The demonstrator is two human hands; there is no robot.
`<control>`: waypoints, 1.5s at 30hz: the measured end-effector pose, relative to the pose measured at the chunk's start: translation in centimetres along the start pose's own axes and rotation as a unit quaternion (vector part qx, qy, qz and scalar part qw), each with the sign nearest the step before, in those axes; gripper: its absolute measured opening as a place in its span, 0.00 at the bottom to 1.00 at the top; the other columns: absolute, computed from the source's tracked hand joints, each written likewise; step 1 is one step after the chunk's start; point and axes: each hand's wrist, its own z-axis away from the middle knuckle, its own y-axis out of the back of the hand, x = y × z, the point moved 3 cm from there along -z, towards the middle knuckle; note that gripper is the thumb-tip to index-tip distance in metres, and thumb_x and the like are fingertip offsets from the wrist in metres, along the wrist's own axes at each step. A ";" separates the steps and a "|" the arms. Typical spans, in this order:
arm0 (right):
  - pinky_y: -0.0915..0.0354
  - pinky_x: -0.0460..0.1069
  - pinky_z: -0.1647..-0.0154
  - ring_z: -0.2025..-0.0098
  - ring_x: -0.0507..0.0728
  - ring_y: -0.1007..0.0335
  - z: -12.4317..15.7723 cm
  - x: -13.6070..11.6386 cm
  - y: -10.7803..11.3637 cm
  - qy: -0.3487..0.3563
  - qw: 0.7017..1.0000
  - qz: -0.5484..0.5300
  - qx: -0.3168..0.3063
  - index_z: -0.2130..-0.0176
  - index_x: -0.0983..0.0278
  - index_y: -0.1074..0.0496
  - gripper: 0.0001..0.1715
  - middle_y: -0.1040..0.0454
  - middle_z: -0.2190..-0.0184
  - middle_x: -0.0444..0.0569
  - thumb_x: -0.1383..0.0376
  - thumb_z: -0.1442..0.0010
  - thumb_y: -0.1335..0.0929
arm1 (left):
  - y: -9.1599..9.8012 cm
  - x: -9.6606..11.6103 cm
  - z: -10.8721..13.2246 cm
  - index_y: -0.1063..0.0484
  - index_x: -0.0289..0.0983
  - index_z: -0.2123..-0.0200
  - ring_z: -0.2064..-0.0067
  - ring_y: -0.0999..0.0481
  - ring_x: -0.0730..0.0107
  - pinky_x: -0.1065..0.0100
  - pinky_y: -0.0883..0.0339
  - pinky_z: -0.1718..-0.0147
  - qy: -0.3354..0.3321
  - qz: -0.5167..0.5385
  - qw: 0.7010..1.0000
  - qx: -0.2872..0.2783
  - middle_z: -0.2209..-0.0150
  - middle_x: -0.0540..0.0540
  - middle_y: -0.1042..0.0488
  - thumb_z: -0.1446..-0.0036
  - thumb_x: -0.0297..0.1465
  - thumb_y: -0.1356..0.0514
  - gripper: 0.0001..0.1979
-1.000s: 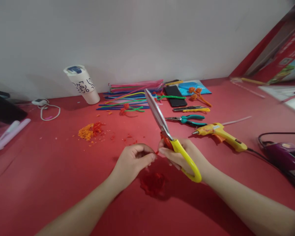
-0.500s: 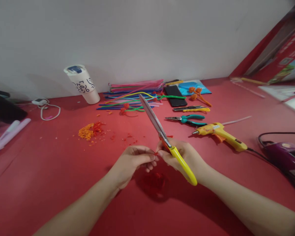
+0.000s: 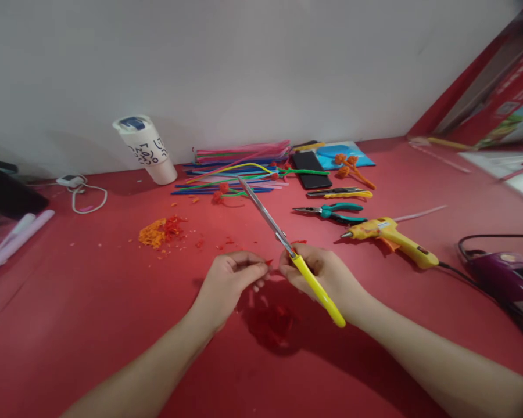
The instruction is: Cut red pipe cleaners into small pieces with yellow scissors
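Observation:
My left hand (image 3: 233, 281) pinches a small red piece of pipe cleaner (image 3: 269, 262) between thumb and fingertips. My right hand (image 3: 325, 276) is closed on yellow-handled scissors (image 3: 270, 220), their blades together and slanting up to the left. A short gap separates the two hands. Below them on the red table lies a dark red fluffy pile (image 3: 272, 325). Farther off to the left is a heap of orange clippings (image 3: 152, 233) touching red clippings (image 3: 173, 227). Small red bits dot the table between that heap and my hands.
Pipe cleaners (image 3: 239, 155) lie along the wall near a white tumbler (image 3: 150, 152) and a phone (image 3: 311, 169). A cutter (image 3: 340, 193), pliers (image 3: 331, 212) and a yellow glue gun (image 3: 392, 238) are on the right, where a cable runs to the edge. Orange pipe-cleaner flowers (image 3: 348, 167) lie behind.
My hands have drawn apart; the left moved slightly left with the red piece. The scissors in my right hand have tilted a little to the left.

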 end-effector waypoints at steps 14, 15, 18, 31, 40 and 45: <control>0.49 0.41 0.82 0.82 0.45 0.49 0.1 -0.7 -0.2 0.009 0.998 -0.051 -0.039 0.76 0.64 0.40 0.04 0.42 0.83 0.37 0.66 0.52 0.38 | -0.6 -0.6 0.1 0.31 0.32 0.77 0.77 0.35 0.76 0.73 0.41 0.77 0.030 0.021 0.998 -0.058 0.79 0.48 0.31 0.54 0.31 0.44 0.08; 0.48 0.41 0.82 0.81 0.45 0.48 0.2 -0.8 -0.3 0.017 0.997 -0.054 -0.047 0.76 0.64 0.40 0.04 0.41 0.83 0.38 0.66 0.52 0.38 | -0.8 -0.7 0.1 0.31 0.32 0.77 0.77 0.35 0.76 0.73 0.42 0.77 0.032 0.027 0.997 -0.066 0.79 0.47 0.31 0.54 0.32 0.44 0.09; 0.47 0.41 0.82 0.82 0.45 0.47 0.3 -0.8 -0.3 0.020 0.998 -0.045 -0.046 0.76 0.64 0.40 0.05 0.40 0.82 0.38 0.64 0.52 0.38 | -0.9 -0.6 0.1 0.32 0.32 0.77 0.78 0.36 0.77 0.73 0.43 0.78 0.032 0.032 0.995 -0.085 0.79 0.48 0.33 0.54 0.32 0.44 0.08; 0.53 0.45 0.81 0.81 0.50 0.44 -1.9 0.5 5.7 -0.053 0.930 0.357 0.072 0.80 0.63 0.42 0.13 0.38 0.84 0.44 0.59 0.50 0.41 | 4.1 0.8 -1.7 0.36 0.37 0.74 0.73 0.39 0.74 0.72 0.47 0.71 -0.196 -0.428 0.872 0.131 0.73 0.51 0.38 0.51 0.31 0.47 0.04; 0.53 0.46 0.79 0.77 0.53 0.40 -2.3 1.3 5.4 -0.066 0.886 0.451 0.080 0.74 0.64 0.38 0.09 0.33 0.79 0.50 0.62 0.50 0.41 | 3.6 0.5 -1.6 0.34 0.37 0.68 0.66 0.34 0.71 0.69 0.42 0.65 -0.205 -0.487 0.843 0.097 0.66 0.46 0.34 0.49 0.26 0.52 0.08; 0.54 0.44 0.81 0.80 0.49 0.47 -2.1 0.9 4.9 -0.047 0.935 0.333 0.112 0.78 0.64 0.41 0.06 0.39 0.83 0.43 0.63 0.54 0.39 | 1.8 0.9 -0.6 0.32 0.37 0.69 0.56 0.37 0.69 0.68 0.44 0.56 -0.281 -0.446 0.849 -0.034 0.58 0.46 0.37 0.50 0.26 0.48 0.06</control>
